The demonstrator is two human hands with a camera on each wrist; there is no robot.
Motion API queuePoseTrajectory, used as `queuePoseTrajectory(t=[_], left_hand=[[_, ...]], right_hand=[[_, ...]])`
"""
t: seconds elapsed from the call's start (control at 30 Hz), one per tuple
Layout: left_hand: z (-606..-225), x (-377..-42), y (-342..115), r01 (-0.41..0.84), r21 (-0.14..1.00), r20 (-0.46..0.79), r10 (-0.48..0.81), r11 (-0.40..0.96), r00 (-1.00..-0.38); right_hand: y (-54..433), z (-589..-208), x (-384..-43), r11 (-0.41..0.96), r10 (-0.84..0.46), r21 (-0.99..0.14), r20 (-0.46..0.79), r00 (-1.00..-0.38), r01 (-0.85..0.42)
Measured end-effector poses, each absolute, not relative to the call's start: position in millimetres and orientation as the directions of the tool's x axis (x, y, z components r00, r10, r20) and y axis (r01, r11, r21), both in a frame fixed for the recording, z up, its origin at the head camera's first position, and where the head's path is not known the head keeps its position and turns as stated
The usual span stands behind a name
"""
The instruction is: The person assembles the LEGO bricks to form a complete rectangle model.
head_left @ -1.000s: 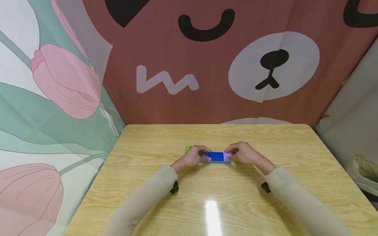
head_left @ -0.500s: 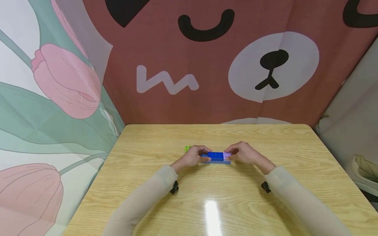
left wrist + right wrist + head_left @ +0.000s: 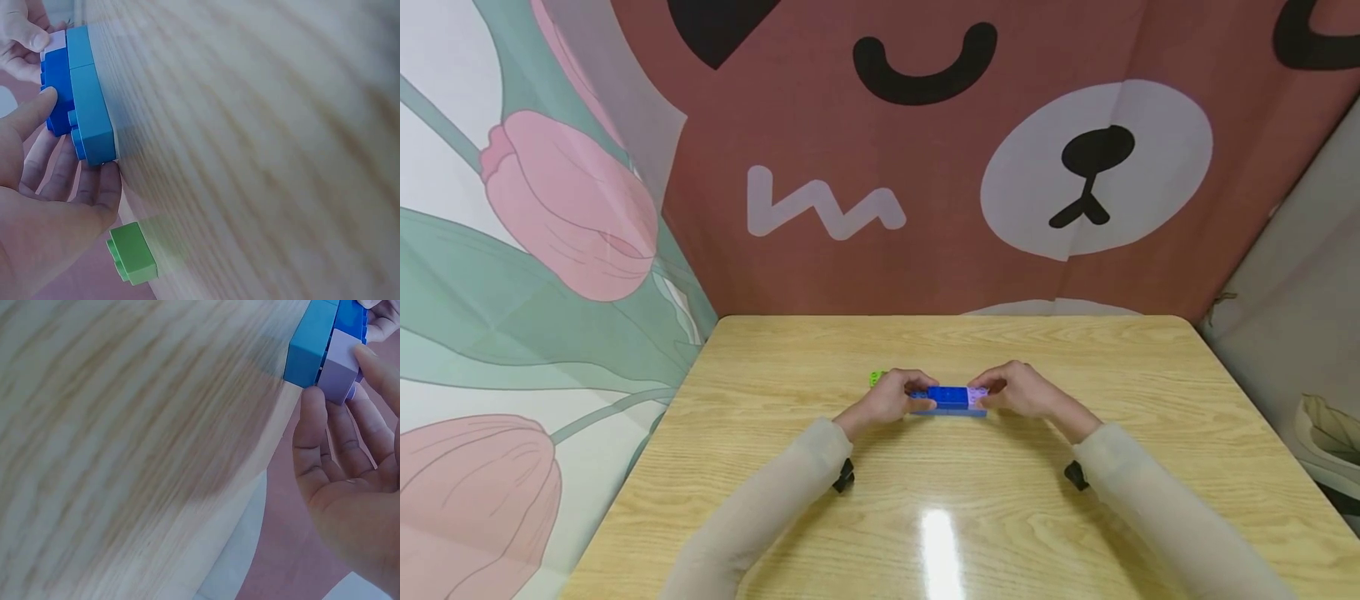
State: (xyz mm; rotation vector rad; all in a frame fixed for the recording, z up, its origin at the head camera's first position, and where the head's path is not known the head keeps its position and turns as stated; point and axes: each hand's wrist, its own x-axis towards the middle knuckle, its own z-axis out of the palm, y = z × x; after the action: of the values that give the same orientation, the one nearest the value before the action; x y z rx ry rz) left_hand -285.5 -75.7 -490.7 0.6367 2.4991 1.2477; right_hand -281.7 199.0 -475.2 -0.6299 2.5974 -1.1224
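In the head view a low build of toy building bricks lies on the table between the two hands. Two lighter blue bricks (image 3: 92, 106) stand end to end as its bottom row. On top sit a dark blue brick (image 3: 947, 396) and, at the right end, a light purple brick (image 3: 339, 365). My left hand (image 3: 891, 397) grips the dark blue brick near its left end, thumb in front and fingers behind; studs of the lower row show beside it. With thumb and fingers, my right hand (image 3: 1021, 390) pinches the light purple brick.
A lime green brick (image 3: 133, 253) lies on the wooden table (image 3: 1000, 525), just behind the left hand. A printed cloth (image 3: 925, 275) hangs along the table's far edge. Dark wrist gear (image 3: 844, 477) sits under each sleeve.
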Motion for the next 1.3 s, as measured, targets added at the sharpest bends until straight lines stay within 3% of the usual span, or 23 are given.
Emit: queuePoseTrajectory(t=[1.0, 1.3], left_hand=[[-490.7, -286.0, -76.8, 0.282, 0.783, -0.046, 0.503, 0.555, -0.863], [-485.7, -288.1, -89.0, 0.253, 0.829, -0.026, 0.486, 0.499, -0.874]], right_hand=[[195.9, -476.4, -281.6, 0.607, -0.519, -0.719, -0.034, -0.854, -0.340], [193.8, -475.4, -280.3, 0.611, -0.515, -0.714, -0.030, -0.857, -0.342]])
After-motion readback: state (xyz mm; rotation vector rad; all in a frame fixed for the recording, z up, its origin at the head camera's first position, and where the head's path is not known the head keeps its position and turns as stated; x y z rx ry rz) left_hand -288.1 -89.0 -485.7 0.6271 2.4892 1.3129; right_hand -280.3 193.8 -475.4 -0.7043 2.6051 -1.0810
